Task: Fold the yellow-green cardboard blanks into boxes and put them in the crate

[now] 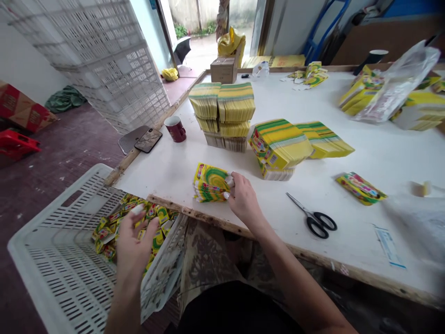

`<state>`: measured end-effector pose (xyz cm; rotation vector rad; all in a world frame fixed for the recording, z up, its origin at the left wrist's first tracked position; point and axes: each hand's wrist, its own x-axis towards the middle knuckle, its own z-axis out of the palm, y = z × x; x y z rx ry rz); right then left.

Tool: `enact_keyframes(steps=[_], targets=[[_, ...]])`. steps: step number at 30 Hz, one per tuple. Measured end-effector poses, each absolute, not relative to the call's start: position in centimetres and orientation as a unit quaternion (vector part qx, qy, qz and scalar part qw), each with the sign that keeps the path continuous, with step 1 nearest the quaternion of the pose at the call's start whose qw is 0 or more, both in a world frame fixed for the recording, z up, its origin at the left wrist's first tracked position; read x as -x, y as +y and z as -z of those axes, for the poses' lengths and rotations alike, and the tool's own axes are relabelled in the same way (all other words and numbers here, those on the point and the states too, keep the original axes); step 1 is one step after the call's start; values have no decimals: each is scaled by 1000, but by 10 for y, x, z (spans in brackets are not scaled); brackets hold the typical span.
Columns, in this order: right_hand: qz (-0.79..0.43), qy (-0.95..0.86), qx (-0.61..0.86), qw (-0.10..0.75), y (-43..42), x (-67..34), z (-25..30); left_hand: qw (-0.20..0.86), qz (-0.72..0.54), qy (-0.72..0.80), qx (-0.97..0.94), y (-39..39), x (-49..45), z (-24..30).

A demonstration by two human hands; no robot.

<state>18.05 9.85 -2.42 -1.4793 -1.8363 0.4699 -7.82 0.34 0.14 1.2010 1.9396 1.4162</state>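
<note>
Cartons [210, 183], one small flattened pile, lie by the near edge of the tabletop [299, 102], and the right hand [243, 199] has its grip closed on their right end, two white fingertip covers showing! Over to the left hand [135, 236]: grip part-open, fingers loosely curled, holding nothing visible, poised above one white crate [90, 192] with a heap of small packs [104, 232] too jumbled to count. Behind the pile, two stacked columns [236, 104] side by side, three tiers apiece! Left of them, one mug [175, 130], one phone [149, 139]. On the right, one pair of scissors [310, 215], one lone flat pack [360, 188] beyond.
</note>
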Motion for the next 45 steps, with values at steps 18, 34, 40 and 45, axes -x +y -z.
enact_keyframes(steps=[18, 34, 40, 45], targets=[[-616, -554, 361, 428, 9, -148, 9, 471, -697, 463, -281, 10, -38, 9], [-182, -845, 344, 368, 28, -201, -8, 437, -439, 542, -568, 1, 25, -38], [-227, -753, 389, 480, 16, -188, -1, 358, -235, 604, -672, 2, -8, -23], [-561, -499, 441, 492, 12, -183, 7, 227, -262, 580, -737, -8, -27, 2]])
